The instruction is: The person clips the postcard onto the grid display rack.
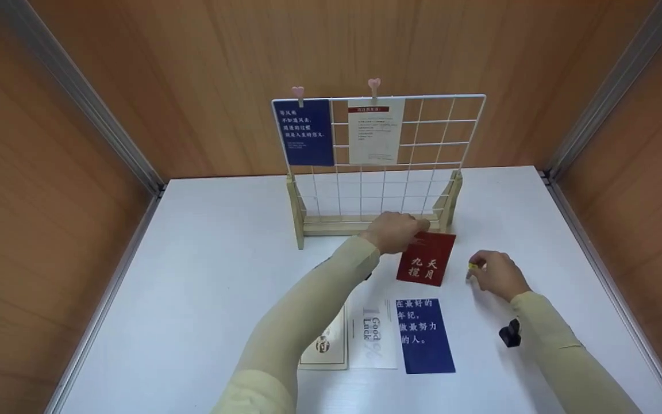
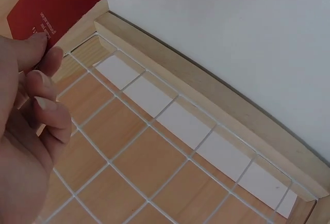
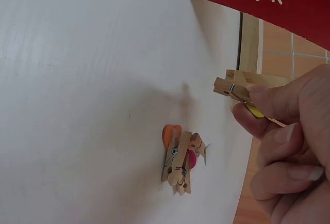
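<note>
A red card [image 1: 426,260] with pale characters hangs from my left hand [image 1: 395,231], its top edge pinched between thumb and fingers in front of the wire grid's lower right. In the left wrist view, the thumb of the left hand [image 2: 33,105] presses on the card's corner. My right hand [image 1: 499,272] is to the card's right, above the table. It pinches a small wooden clothespin [image 3: 232,90] with a yellow decoration at its end. Both sleeves are pale yellow.
A white wire grid [image 1: 440,144] on a wooden stand [image 1: 295,213] bears a blue card [image 1: 310,138] and a white card [image 1: 376,138], each under a pink heart clip. Another blue card [image 1: 426,339] and pale cards lie in front. Several clothespins [image 3: 178,159] are piled on the table.
</note>
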Available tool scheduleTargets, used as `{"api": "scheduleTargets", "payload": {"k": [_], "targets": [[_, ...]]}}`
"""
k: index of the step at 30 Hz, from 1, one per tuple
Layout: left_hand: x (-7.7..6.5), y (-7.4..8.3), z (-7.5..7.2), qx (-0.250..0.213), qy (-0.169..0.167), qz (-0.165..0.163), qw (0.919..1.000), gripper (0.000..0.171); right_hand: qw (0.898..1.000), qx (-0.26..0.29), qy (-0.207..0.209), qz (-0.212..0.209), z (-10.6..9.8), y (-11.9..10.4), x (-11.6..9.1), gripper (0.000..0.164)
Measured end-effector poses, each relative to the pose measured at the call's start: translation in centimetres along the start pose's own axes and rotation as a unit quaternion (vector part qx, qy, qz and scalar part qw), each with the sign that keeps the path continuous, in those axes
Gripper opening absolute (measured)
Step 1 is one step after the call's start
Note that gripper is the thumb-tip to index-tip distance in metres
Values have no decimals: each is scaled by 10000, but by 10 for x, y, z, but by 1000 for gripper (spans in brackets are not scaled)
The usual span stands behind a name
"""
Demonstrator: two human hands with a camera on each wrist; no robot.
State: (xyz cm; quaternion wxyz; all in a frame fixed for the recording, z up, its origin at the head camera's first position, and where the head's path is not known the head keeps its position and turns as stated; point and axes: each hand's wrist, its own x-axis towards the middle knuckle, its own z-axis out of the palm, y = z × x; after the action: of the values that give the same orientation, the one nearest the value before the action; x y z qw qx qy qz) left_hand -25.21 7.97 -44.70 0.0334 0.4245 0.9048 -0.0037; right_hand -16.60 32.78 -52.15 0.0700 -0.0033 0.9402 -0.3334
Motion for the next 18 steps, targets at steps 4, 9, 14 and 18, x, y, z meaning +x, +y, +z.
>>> {"api": "scheduleTargets", "payload": {"k": [4,9,14,18], "targets": [[1,2,-12,-221,-47,44,9997,28,10000,42,32,-75,-2,1,-2,22],[0,1,-29,-306,89,-16,9995,29,9999,81,31,-79,-2,3,-3,22],[2,-1,-47,-370,218,-146,9990,31,9999,89,46,-62,0,6,-4,22],[5,-3,-62,-296,330,-193,9988,32,9998,188,53,-24,2,8,-5,22]]}}
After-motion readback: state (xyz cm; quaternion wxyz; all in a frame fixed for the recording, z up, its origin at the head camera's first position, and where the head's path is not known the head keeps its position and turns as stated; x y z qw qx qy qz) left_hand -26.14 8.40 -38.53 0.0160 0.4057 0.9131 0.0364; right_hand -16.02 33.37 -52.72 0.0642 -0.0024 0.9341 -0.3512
